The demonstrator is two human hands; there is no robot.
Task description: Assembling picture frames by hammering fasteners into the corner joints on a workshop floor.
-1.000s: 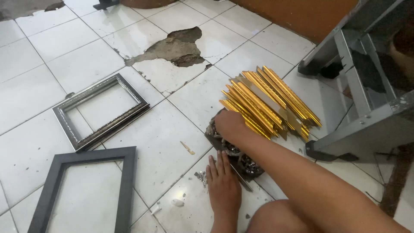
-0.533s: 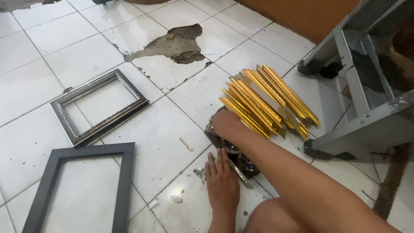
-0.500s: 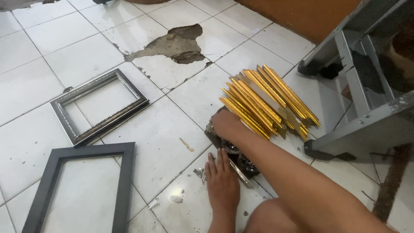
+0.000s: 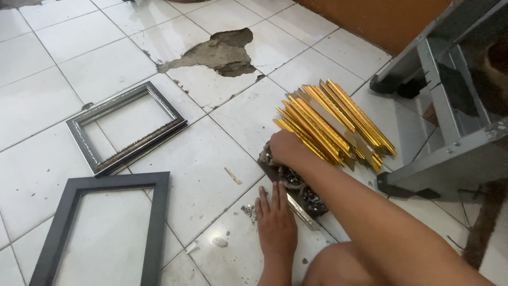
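My right hand (image 4: 286,148) reaches from the lower right, fingers curled down into the far end of a dark tray (image 4: 312,204) of small metal bits. What its fingers hold is hidden. A pile of gold frame moulding strips (image 4: 333,124) lies right beside that hand, to its right. My left hand (image 4: 275,220) lies flat on the white tile, fingers apart and holding nothing, its fingertips against the near edge of the tray next to a silver strip (image 4: 304,214).
A silver ornate picture frame (image 4: 87,145) and a dark grey picture frame (image 4: 156,228) lie on the floor to the left. A broken patch of tile (image 4: 219,55) is farther off. A grey metal stand (image 4: 450,122) is at the right. A small wood sliver (image 4: 233,176) lies mid-floor.
My left hand has edged a little closer to the tray. My right hand stays at the tray's far end. The frames and gold strips have not moved.
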